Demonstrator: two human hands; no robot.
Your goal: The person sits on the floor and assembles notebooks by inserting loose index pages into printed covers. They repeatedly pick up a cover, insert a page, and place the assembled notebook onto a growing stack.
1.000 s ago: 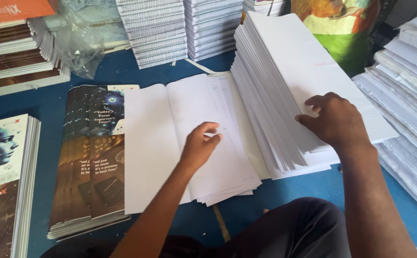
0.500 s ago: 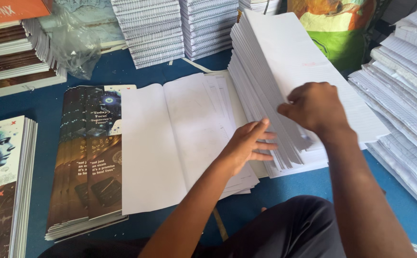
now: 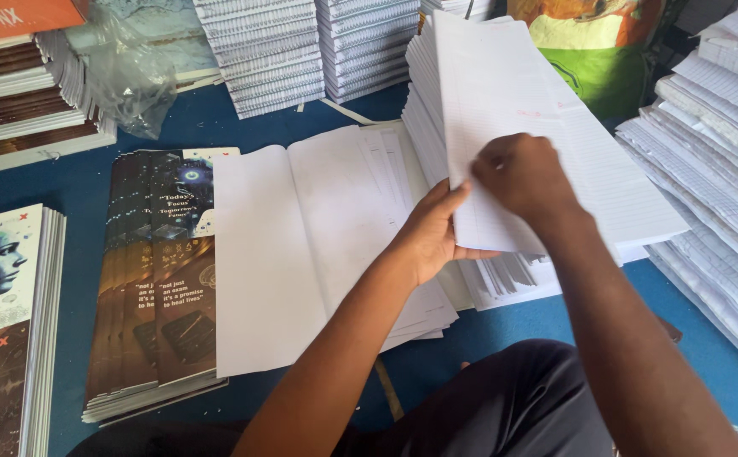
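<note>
Left hand and right hand pinching thin ruled white paper sheets, lifted off tall stack, above flat blank white sheets, glossy dark printed covers alongside

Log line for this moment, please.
left hand: under lifted sheets | right hand: gripping ruled sheets off tall stack | flat white pile: left of them

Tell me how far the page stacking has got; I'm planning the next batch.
Done: a low pile of plain sheets lies beside the printed covers. In hand: the left hand and right hand lift a ruled bundle. Left: the tall ruled stack, clearly higher.
</note>
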